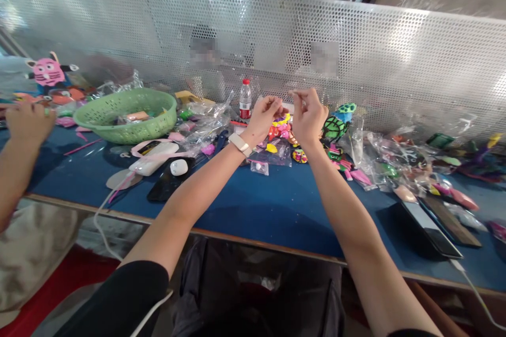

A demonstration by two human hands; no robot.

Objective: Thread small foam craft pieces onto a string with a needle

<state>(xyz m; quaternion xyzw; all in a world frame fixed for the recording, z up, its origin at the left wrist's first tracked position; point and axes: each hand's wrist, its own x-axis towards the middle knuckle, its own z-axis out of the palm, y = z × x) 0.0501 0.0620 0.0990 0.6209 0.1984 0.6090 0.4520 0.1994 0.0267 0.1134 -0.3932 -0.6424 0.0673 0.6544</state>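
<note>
Both hands are raised over the far middle of the blue table (256, 205). My left hand (268, 115), with a pale band on its wrist, has its fingers curled together; what they hold, if anything, is hidden. Just right of it, apart from it, my right hand (311, 116) pinches thumb and forefinger at something too small to name. Below and behind them lie colourful clay figures (281, 129), a yellow leaf-shaped piece (271, 148) and a round flowery piece (299, 156). A small clear bag (260, 168) with a white bit inside lies nearer me.
To the left stand a green basket (126, 131), a black phone (162, 187) bearing a white earbud case (179, 167), and a power bank (152, 160). A red-capped bottle (245, 99) is behind. Plastic-wrapped clay (395, 163) and a propped phone (427, 226) lie right. Another person's hand (29, 124) is far left.
</note>
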